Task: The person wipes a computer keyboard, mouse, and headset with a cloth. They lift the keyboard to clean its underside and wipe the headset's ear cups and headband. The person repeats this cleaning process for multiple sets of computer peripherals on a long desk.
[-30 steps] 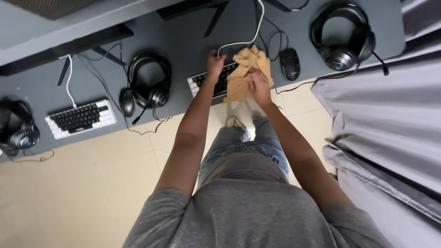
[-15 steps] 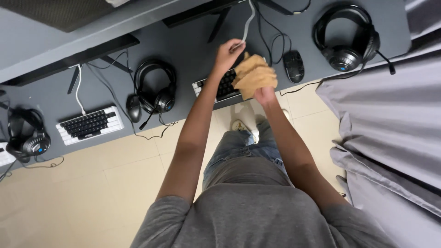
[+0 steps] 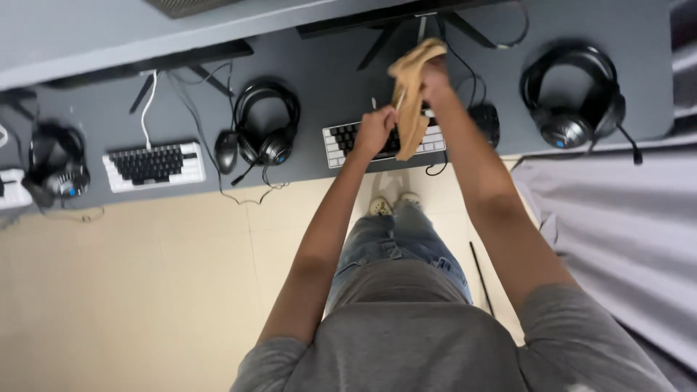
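Note:
My right hand (image 3: 435, 76) is raised over the dark grey desk (image 3: 341, 94) and grips a tan cloth (image 3: 410, 94) that hangs down from it. My left hand (image 3: 374, 132) pinches the lower part of the same cloth, just above a black-and-white keyboard (image 3: 348, 138). The cloth covers part of that keyboard. A black mouse (image 3: 485, 120) lies right of the keyboard, partly behind my right forearm.
Black headphones (image 3: 267, 123) and another mouse (image 3: 226, 150) lie left of the keyboard. A second keyboard (image 3: 154, 165) and headphones (image 3: 54, 163) sit further left, a third pair of headphones (image 3: 573, 101) at right. Monitor stands and cables line the back. A grey curtain (image 3: 617, 225) hangs right.
My right hand has lifted the cloth up off the keyboard toward the back of the desk. My left hand moved from the keyboard's cable to the cloth's lower part.

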